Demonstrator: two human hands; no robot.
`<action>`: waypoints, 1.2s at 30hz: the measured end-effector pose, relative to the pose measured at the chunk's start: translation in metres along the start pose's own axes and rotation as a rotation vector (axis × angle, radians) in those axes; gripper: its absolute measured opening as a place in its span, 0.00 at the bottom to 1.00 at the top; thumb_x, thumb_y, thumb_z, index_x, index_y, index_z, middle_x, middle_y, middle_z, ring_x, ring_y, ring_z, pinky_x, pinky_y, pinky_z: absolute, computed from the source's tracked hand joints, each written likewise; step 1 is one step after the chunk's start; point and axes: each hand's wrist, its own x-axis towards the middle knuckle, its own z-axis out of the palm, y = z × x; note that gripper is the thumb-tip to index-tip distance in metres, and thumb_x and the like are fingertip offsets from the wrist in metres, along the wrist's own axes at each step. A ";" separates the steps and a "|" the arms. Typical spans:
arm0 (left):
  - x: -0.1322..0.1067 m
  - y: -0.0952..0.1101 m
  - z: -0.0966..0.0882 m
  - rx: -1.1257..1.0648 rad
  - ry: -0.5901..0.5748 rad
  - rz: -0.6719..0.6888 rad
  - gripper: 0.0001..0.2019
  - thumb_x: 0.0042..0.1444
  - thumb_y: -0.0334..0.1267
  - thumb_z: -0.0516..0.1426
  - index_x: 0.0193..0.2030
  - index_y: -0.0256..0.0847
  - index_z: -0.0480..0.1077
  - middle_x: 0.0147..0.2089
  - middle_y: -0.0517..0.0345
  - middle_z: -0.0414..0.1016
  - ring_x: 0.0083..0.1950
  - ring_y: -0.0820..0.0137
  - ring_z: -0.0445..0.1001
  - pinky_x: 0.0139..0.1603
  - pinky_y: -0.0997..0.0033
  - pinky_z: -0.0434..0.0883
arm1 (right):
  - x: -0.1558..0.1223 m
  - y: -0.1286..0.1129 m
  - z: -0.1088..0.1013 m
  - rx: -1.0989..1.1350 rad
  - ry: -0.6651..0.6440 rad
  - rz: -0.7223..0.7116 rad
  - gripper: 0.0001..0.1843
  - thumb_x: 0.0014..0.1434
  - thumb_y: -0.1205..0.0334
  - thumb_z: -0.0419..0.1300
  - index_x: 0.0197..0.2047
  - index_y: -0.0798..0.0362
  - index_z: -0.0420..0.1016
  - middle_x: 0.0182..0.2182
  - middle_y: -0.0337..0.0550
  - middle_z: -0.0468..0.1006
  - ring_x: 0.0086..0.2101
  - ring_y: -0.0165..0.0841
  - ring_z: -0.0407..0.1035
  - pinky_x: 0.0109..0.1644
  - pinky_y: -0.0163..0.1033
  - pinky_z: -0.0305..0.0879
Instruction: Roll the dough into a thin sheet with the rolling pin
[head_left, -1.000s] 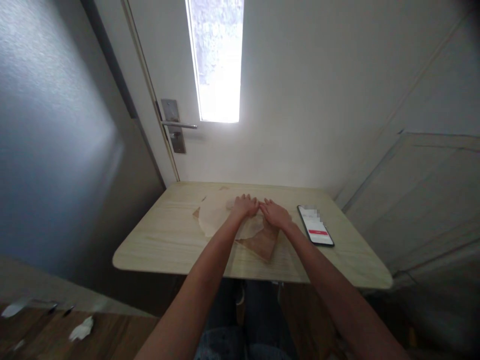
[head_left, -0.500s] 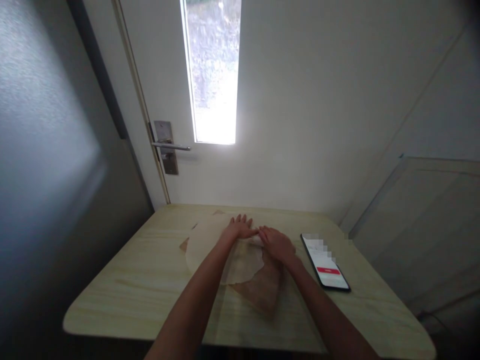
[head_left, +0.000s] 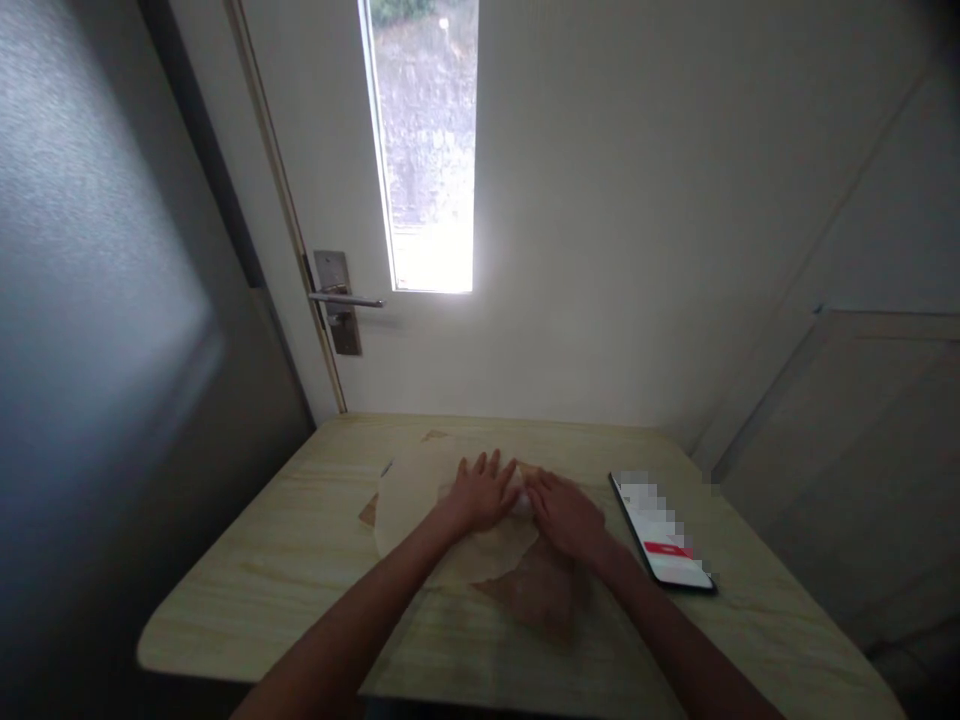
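Note:
A thin pale round sheet, like a flatbread or wrap [head_left: 409, 500], lies on a brown paper [head_left: 544, 590] in the middle of the light wooden table [head_left: 300, 580]. My left hand [head_left: 481, 492] rests flat on the sheet with its fingers spread. My right hand [head_left: 564, 513] lies beside it, fingers together and pressing down on the sheet's folded right part. The two hands touch at a small whitish lump between them. Neither hand grips anything.
A smartphone [head_left: 661, 543] with a lit screen lies on the table right of my right hand. Behind the table stands a white door [head_left: 600, 220] with a narrow window [head_left: 424, 150] and a metal handle [head_left: 341, 298]. A dark wall is at left.
The hands have slid a little toward me on the sheet, and the left fingers have spread wider. The camera tilted down then steadied, so the table sits lower in view.

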 end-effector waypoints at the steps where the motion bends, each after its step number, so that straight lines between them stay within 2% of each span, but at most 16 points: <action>1: -0.010 0.003 0.001 0.010 0.040 0.020 0.27 0.60 0.49 0.34 0.63 0.42 0.46 0.65 0.45 0.44 0.64 0.53 0.47 0.57 0.44 0.49 | -0.008 -0.001 0.001 0.012 0.016 -0.006 0.25 0.62 0.59 0.36 0.57 0.58 0.61 0.54 0.50 0.63 0.55 0.37 0.54 0.57 0.44 0.48; 5: -0.037 0.013 0.007 0.037 0.131 0.009 0.27 0.60 0.50 0.34 0.62 0.38 0.49 0.64 0.44 0.48 0.63 0.56 0.48 0.58 0.48 0.50 | -0.028 -0.005 0.005 0.048 0.090 0.001 0.25 0.61 0.57 0.38 0.57 0.57 0.60 0.55 0.48 0.63 0.54 0.37 0.57 0.56 0.44 0.51; 9: -0.036 0.015 0.011 0.037 0.176 0.002 0.25 0.60 0.48 0.34 0.61 0.42 0.52 0.64 0.48 0.50 0.63 0.58 0.49 0.58 0.51 0.51 | -0.027 -0.005 0.006 0.045 0.085 0.003 0.25 0.62 0.58 0.38 0.56 0.57 0.63 0.53 0.47 0.65 0.53 0.36 0.57 0.56 0.43 0.51; 12: -0.021 0.015 0.013 0.038 0.235 -0.068 0.23 0.60 0.47 0.36 0.59 0.44 0.55 0.63 0.51 0.52 0.63 0.58 0.50 0.59 0.53 0.52 | -0.015 -0.003 0.007 0.011 0.092 0.047 0.25 0.62 0.56 0.37 0.56 0.55 0.62 0.54 0.46 0.65 0.54 0.37 0.55 0.57 0.45 0.47; 16: 0.006 0.013 0.014 0.023 0.317 -0.172 0.23 0.60 0.46 0.37 0.58 0.42 0.57 0.61 0.50 0.56 0.62 0.60 0.51 0.57 0.58 0.56 | 0.008 -0.001 0.010 -0.033 0.100 0.168 0.24 0.62 0.57 0.36 0.57 0.51 0.61 0.55 0.47 0.62 0.55 0.40 0.54 0.56 0.50 0.44; 21: 0.039 0.004 0.011 -0.032 0.301 -0.272 0.23 0.60 0.47 0.40 0.56 0.38 0.58 0.59 0.47 0.59 0.60 0.60 0.56 0.54 0.60 0.61 | 0.038 0.006 0.009 -0.042 0.068 0.252 0.24 0.61 0.58 0.36 0.57 0.53 0.60 0.56 0.50 0.62 0.55 0.41 0.54 0.55 0.53 0.44; 23: 0.051 0.000 0.008 -0.048 0.303 -0.279 0.21 0.60 0.45 0.40 0.53 0.37 0.62 0.56 0.46 0.63 0.58 0.62 0.60 0.52 0.63 0.62 | 0.049 0.010 0.008 -0.030 0.043 0.267 0.23 0.60 0.60 0.38 0.54 0.54 0.63 0.53 0.50 0.65 0.52 0.41 0.58 0.53 0.52 0.48; 26: 0.066 -0.006 0.003 -0.073 0.272 -0.284 0.21 0.61 0.43 0.37 0.42 0.36 0.68 0.45 0.48 0.71 0.48 0.66 0.69 0.45 0.68 0.66 | 0.065 0.017 0.006 -0.019 0.004 0.318 0.20 0.58 0.63 0.40 0.45 0.55 0.68 0.45 0.50 0.72 0.45 0.40 0.65 0.47 0.48 0.56; 29: 0.079 -0.011 0.000 -0.079 0.235 -0.287 0.23 0.61 0.42 0.36 0.36 0.36 0.70 0.37 0.49 0.74 0.39 0.67 0.72 0.39 0.70 0.67 | 0.078 0.021 0.005 -0.046 0.001 0.353 0.17 0.56 0.63 0.42 0.41 0.57 0.69 0.39 0.50 0.73 0.40 0.39 0.68 0.41 0.43 0.59; 33: 0.092 -0.016 -0.002 -0.046 0.269 -0.233 0.24 0.61 0.41 0.36 0.35 0.36 0.70 0.36 0.49 0.74 0.38 0.65 0.73 0.38 0.68 0.67 | 0.088 0.024 0.003 -0.073 0.044 0.350 0.16 0.56 0.65 0.43 0.39 0.58 0.70 0.38 0.51 0.73 0.38 0.38 0.68 0.38 0.39 0.60; 36: 0.099 -0.018 -0.004 -0.039 0.242 -0.224 0.23 0.61 0.40 0.36 0.36 0.35 0.71 0.38 0.47 0.74 0.40 0.64 0.72 0.40 0.67 0.67 | 0.092 0.026 0.002 -0.063 0.035 0.366 0.16 0.56 0.66 0.43 0.41 0.58 0.69 0.39 0.52 0.72 0.40 0.37 0.67 0.40 0.38 0.59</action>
